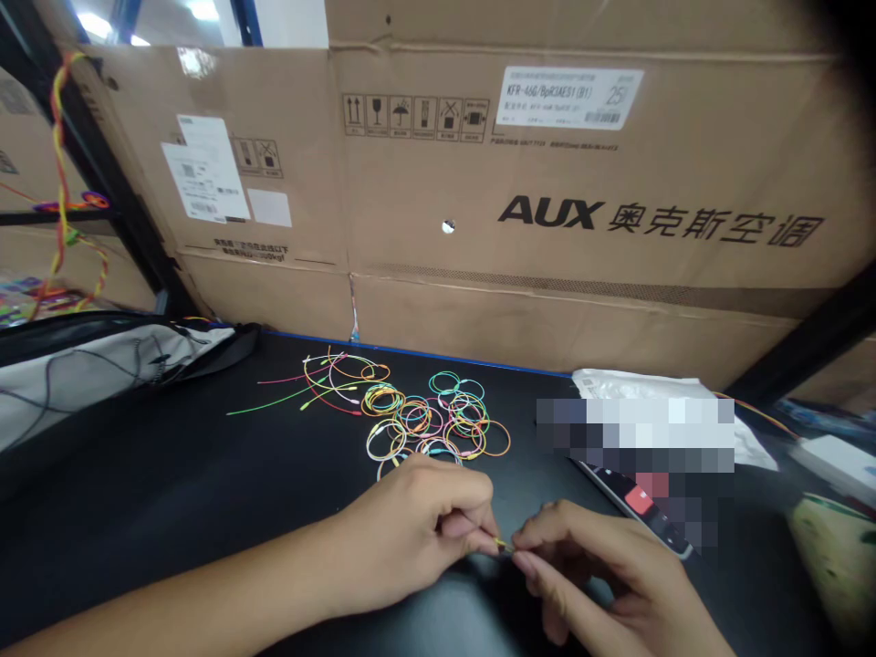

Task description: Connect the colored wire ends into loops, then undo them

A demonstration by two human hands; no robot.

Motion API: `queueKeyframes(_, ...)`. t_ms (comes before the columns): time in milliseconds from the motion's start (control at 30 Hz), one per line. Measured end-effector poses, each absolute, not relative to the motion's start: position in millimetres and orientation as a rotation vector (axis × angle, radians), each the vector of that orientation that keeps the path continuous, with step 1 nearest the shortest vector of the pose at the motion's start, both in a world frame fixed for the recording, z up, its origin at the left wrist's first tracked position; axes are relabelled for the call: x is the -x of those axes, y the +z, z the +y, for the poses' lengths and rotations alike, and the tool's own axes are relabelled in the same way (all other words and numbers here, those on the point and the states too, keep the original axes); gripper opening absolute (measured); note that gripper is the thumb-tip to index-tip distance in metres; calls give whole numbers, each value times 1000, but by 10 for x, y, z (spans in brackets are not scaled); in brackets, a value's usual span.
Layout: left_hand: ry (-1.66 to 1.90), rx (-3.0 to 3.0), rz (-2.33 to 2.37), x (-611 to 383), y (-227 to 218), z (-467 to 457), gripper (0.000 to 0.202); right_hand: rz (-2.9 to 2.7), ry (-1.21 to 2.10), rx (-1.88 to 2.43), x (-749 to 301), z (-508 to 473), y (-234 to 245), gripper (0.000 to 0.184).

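Note:
My left hand (444, 525) is closed in a pinch on a small yellow end of what looks like a thin wire cable (499, 543). Facing it, my right hand (602, 566) has thumb and forefinger pinched at the darker, silvery tip of the same piece. The two hands nearly meet, and the rest of the cable is hidden by the fingers. Just beyond my left hand lies a pile of coloured wire loops (472, 415) with small barrel clasps. Several unclosed wire cables (274, 404) in green, red, white and yellow spread out to the left of the loops.
A cardboard box wall (424, 201) stands behind the black table (274, 502). At the right are a white plastic bag (630, 385), a partly blurred device with a red key (640, 498) and a white box (841, 470). A grey-and-black bag (102, 374) lies left.

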State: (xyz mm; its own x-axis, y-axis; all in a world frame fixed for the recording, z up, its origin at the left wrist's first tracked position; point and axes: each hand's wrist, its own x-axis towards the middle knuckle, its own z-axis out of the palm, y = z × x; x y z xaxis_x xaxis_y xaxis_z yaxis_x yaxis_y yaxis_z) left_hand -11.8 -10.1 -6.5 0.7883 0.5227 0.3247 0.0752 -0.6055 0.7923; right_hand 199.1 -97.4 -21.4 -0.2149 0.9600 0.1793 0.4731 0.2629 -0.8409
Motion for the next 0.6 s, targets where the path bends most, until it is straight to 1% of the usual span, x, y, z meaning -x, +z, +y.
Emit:
queueKeyframes(133, 841, -2373, 255, 143, -109, -84, 38, -1786, 939, 1296, -1973, -991, -233, 25)
queueKeyframes(267, 868, -2495, 177, 148, -126, -56, 27, -1797, 1018, 1245, -1981, -1001, -266, 19)
queueKeyframes(333, 891, -2534, 177, 146, -134, -45, 23, -1694, 1135, 1228, -1982, -995, -293, 22)
queueKeyframes(467, 985, -2615, 242, 137, -146, -56, 21, -1375, 1466, 1136, -1947, -950, -343, 35)
queueKeyframes(600, 1063, -2655, 313, 133, -136, -88, 16, -1221, 1581, 1056, -1914, -899, -371, 35)
